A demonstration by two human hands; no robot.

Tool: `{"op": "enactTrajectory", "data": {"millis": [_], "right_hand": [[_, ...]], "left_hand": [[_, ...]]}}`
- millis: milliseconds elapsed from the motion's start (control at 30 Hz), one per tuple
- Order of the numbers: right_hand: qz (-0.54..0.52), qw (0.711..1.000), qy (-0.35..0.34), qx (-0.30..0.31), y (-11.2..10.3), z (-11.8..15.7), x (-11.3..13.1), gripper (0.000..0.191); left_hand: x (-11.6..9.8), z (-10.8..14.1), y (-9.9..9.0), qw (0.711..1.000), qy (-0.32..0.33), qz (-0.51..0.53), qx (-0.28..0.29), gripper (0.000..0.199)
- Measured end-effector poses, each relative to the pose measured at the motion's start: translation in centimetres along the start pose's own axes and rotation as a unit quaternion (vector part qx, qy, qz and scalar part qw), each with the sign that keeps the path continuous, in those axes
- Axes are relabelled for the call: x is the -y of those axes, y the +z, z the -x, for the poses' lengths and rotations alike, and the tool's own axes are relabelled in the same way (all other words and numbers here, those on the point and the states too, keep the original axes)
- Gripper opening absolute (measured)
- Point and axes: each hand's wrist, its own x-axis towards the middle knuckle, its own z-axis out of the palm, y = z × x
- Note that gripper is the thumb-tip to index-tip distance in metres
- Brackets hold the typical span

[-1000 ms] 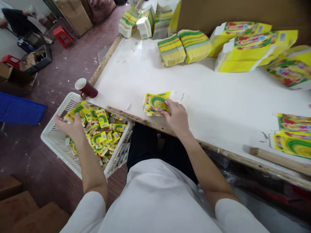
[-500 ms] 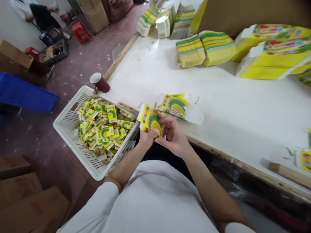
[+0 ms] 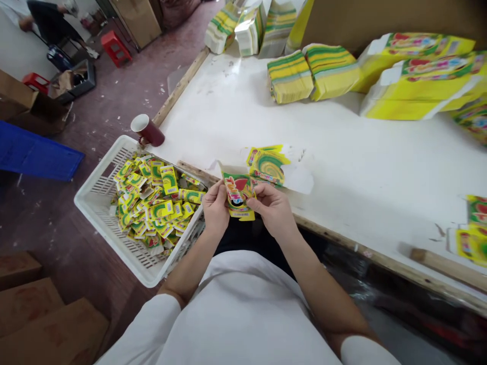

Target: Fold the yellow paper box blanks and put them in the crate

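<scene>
Between my two hands is a small printed carton [image 3: 236, 191], green and yellow with a red watermelon picture and a pale flap at its top. My left hand [image 3: 216, 208] pinches its left edge, thumb up. On the other side my right hand [image 3: 274, 209] grips the right edge with thumb and fingers. Just beyond, on the white table, lies a small pile of flat yellow-green cartons [image 3: 268, 166]. To the left, a white plastic basket [image 3: 93, 203] holds many small folded yellow-green boxes [image 3: 155, 205].
A maroon mug [image 3: 150, 133] stands at the table's left corner. Stacks of flat cartons [image 3: 291, 78] line the back of the table [image 3: 213, 116]. More cartons [image 3: 474, 228] and a wooden strip [image 3: 449, 266] lie at right. Cardboard boxes [image 3: 57, 324] sit on the floor; a person sits far left.
The carton has turned from its yellow swirl face to the watermelon face. My left hand has shifted to its left edge, and my right hand now grips the right edge.
</scene>
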Motion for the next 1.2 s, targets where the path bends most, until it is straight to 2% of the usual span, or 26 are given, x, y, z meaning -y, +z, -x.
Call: {"op": "enactTrajectory", "data": {"millis": [133,200,300,367,433,500,533,567,633,700,733,767,800,833,867,933,967,1033,1100,1200], "right_hand": [[-0.011,1.0,-0.008,-0.006,0.2,-0.1,-0.2,0.027],[-0.006,1.0,-0.009,-0.006,0.5,0.0,0.0,0.029],[0.002,1.0,-0.008,-0.011,1.1,0.3,0.0,0.035],[0.014,1.0,-0.014,-0.018,1.2,0.5,-0.1,0.04],[0.058,0.997,-0.039,-0.018,0.8,0.6,-0.1,0.04],[0.166,0.98,-0.104,-0.017,0.0,0.6,0.3,0.032],[0.245,0.958,-0.151,-0.02,-0.5,0.7,0.7,0.025],[0.331,0.921,-0.202,-0.022,-1.0,0.7,1.1,0.017],[0.485,0.824,-0.292,-0.02,-1.7,0.9,1.9,0.008],[0.566,0.743,-0.357,0.004,-1.9,1.2,2.6,0.016],[0.579,0.722,-0.379,0.019,-1.8,1.3,2.9,0.018],[0.58,0.714,-0.391,0.031,-1.8,1.4,3.0,0.018],[0.571,0.72,-0.392,0.031,-1.8,1.4,3.1,0.018],[0.553,0.739,-0.385,0.016,-1.8,1.5,3.1,0.022],[0.525,0.768,-0.367,-0.01,-1.8,1.5,3.0,0.035],[0.43,0.849,-0.3,-0.064,-1.8,1.6,2.5,0.065],[0.366,0.892,-0.254,-0.073,-1.7,1.6,2.1,0.071],[0.235,0.96,-0.145,-0.041,-1.4,1.5,1.3,0.064],[0.12,0.992,-0.042,0.013,-0.9,1.1,0.5,0.054],[0.021,0.998,0.045,0.034,-0.7,0.3,-0.2,0.055]], "left_hand": [[-0.3,-0.1,-0.4,0.998,0.02,-0.033,0.042,0.046],[-0.5,-0.1,-0.5,0.995,0.038,-0.067,0.061,0.041],[-0.4,0.2,-0.6,0.99,0.074,-0.108,0.051,0.027],[-0.2,0.3,-0.7,0.989,0.076,-0.117,0.043,0.027],[-0.4,0.1,-0.9,0.99,0.054,-0.114,0.054,0.03],[-1.5,-0.4,-1.3,0.989,0.038,-0.105,0.093,0.039],[-2.4,-0.8,-1.5,0.986,0.047,-0.108,0.119,0.049],[-3.5,-1.3,-1.8,0.978,0.072,-0.126,0.151,0.062],[-5.8,-2.0,-2.1,0.937,0.149,-0.222,0.226,0.089],[-7.6,-2.4,-2.1,0.849,0.194,-0.375,0.318,0.106],[-8.0,-2.4,-2.0,0.797,0.19,-0.443,0.363,0.105],[-8.1,-2.3,-1.8,0.753,0.173,-0.494,0.399,0.096],[-7.9,-2.0,-1.5,0.723,0.156,-0.527,0.418,0.083],[-7.4,-1.8,-1.3,0.71,0.144,-0.546,0.42,0.072],[-6.8,-1.5,-1.1,0.712,0.143,-0.555,0.406,0.065],[-5.4,-0.9,-0.9,0.731,0.165,-0.555,0.362,0.066],[-4.8,-0.6,-0.8,0.736,0.181,-0.549,0.351,0.069],[-3.7,-0.2,-0.6,0.735,0.216,-0.53,0.364,0.07],[-3.1,0.1,-0.5,0.729,0.246,-0.506,0.389,0.072],[-2.9,0.3,-0.4,0.732,0.281,-0.493,0.377,0.072]]}}
